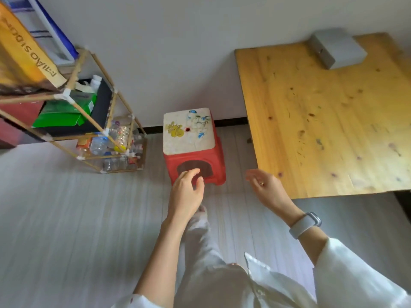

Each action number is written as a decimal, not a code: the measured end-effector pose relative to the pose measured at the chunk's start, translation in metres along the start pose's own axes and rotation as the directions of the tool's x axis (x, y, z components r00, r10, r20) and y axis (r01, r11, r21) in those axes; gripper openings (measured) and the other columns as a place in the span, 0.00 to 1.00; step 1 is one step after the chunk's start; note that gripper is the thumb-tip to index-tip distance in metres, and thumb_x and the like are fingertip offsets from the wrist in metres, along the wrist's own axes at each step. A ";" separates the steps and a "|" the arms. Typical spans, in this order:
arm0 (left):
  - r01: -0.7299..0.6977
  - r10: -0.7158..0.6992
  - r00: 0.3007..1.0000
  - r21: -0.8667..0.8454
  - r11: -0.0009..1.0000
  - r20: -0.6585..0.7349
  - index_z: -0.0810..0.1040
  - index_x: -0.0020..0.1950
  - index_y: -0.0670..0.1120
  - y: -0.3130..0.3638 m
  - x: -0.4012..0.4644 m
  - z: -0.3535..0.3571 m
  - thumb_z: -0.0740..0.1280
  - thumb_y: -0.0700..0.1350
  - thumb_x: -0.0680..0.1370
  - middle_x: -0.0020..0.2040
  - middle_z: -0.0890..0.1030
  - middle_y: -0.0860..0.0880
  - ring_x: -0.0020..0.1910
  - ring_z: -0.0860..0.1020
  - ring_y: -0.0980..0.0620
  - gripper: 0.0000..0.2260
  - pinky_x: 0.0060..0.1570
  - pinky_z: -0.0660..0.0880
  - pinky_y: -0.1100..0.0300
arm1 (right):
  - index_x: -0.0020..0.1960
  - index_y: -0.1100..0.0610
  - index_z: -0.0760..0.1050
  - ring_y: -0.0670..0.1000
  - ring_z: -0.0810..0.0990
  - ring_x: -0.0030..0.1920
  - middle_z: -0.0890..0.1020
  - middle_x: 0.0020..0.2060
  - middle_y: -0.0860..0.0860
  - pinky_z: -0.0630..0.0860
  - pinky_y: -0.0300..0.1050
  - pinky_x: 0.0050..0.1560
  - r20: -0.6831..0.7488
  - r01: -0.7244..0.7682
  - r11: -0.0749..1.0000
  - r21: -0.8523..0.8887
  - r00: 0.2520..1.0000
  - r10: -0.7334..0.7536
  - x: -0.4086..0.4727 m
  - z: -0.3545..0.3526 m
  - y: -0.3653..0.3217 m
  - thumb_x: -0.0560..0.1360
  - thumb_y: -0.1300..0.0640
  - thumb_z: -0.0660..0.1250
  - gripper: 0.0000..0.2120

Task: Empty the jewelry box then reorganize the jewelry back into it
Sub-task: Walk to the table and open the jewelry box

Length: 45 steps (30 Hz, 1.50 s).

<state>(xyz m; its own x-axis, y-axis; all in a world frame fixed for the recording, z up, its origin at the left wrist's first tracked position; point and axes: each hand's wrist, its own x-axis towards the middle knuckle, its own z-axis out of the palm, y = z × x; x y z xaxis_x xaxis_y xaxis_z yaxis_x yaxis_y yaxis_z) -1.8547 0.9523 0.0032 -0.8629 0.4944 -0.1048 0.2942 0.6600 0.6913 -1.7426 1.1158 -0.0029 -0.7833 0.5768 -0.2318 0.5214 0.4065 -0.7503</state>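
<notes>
A closed grey jewelry box (338,48) sits at the far corner of the wooden table (322,121), well away from both hands. My left hand (188,192) hangs in the air in front of the red stool (193,150), fingers loosely curled and holding nothing. My right hand (265,187) is raised just left of the table's near edge, fingers relaxed, with a ring on one finger and a grey watch at the wrist. No jewelry lies loose in view.
A bamboo shelf rack (73,103) with a green packet, plastic bottles and boxes stands at the left against the white wall. The stool has a patterned cream top. My legs in light trousers are below, over a pale striped floor.
</notes>
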 end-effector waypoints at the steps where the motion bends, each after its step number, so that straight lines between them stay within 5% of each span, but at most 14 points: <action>1: -0.010 0.010 1.000 0.003 1.000 0.017 0.75 0.62 0.41 0.001 0.023 0.000 0.61 0.41 0.78 0.60 0.77 0.46 0.60 0.74 0.49 0.13 0.60 0.67 0.59 | 0.56 0.59 0.77 0.54 0.78 0.56 0.81 0.53 0.53 0.64 0.35 0.46 -0.009 -0.014 1.000 -0.002 1.000 0.014 0.018 0.000 -0.003 0.77 0.62 0.58 0.12; 6: -0.099 0.092 0.986 0.041 0.994 0.136 0.74 0.63 0.43 0.007 0.142 0.001 0.61 0.42 0.78 0.62 0.76 0.47 0.61 0.73 0.51 0.14 0.60 0.65 0.61 | 0.58 0.59 0.76 0.55 0.77 0.57 0.81 0.54 0.54 0.70 0.44 0.56 -0.123 -0.100 0.994 0.042 0.987 0.104 0.111 0.000 -0.018 0.77 0.61 0.57 0.13; 12: -0.288 0.251 0.919 0.081 0.954 0.305 0.74 0.64 0.43 0.038 0.261 0.004 0.60 0.43 0.79 0.62 0.76 0.47 0.63 0.72 0.50 0.14 0.61 0.64 0.62 | 0.59 0.58 0.75 0.53 0.77 0.56 0.80 0.54 0.52 0.69 0.41 0.53 -0.219 -0.228 0.968 0.104 0.944 0.246 0.189 -0.011 -0.038 0.78 0.61 0.55 0.14; 23: -0.514 0.395 0.668 0.007 0.858 0.630 0.71 0.66 0.45 0.147 0.351 0.109 0.57 0.46 0.80 0.64 0.73 0.49 0.63 0.70 0.51 0.16 0.61 0.67 0.57 | 0.59 0.56 0.75 0.51 0.79 0.51 0.82 0.52 0.53 0.73 0.43 0.47 -0.397 -0.391 0.870 0.301 0.778 0.487 0.249 -0.088 0.014 0.79 0.58 0.55 0.13; 26: -0.548 0.403 0.611 -0.004 0.837 0.681 0.69 0.67 0.47 0.177 0.360 0.145 0.57 0.47 0.80 0.65 0.71 0.50 0.64 0.68 0.52 0.16 0.61 0.67 0.58 | 0.60 0.57 0.74 0.51 0.79 0.52 0.82 0.51 0.53 0.73 0.47 0.54 -0.420 -0.401 0.852 0.337 0.745 0.518 0.259 -0.109 0.039 0.79 0.57 0.55 0.14; 32: -0.611 0.414 0.516 -0.016 0.792 0.750 0.69 0.68 0.48 0.216 0.371 0.189 0.57 0.47 0.80 0.65 0.71 0.51 0.63 0.69 0.53 0.16 0.56 0.66 0.64 | 0.61 0.58 0.73 0.51 0.78 0.52 0.80 0.54 0.54 0.70 0.40 0.44 -0.428 -0.423 0.810 0.407 0.695 0.578 0.272 -0.140 0.068 0.79 0.57 0.54 0.15; 45: -0.753 0.499 0.384 -0.048 0.656 0.777 0.70 0.67 0.46 0.303 0.481 0.256 0.58 0.46 0.80 0.64 0.73 0.49 0.63 0.69 0.52 0.16 0.56 0.63 0.65 | 0.61 0.56 0.73 0.49 0.78 0.52 0.80 0.54 0.52 0.74 0.41 0.48 -0.527 -0.420 0.757 0.501 0.545 0.652 0.347 -0.194 0.099 0.79 0.57 0.54 0.14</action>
<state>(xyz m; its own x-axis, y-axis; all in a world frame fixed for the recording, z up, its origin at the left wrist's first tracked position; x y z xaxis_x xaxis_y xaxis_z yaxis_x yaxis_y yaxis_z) -2.0750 1.5351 -0.0208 0.1343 0.9586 -0.2511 0.8230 0.0332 0.5671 -1.8974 1.4935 -0.0376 0.0913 0.9530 -0.2890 0.5538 -0.2897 -0.7806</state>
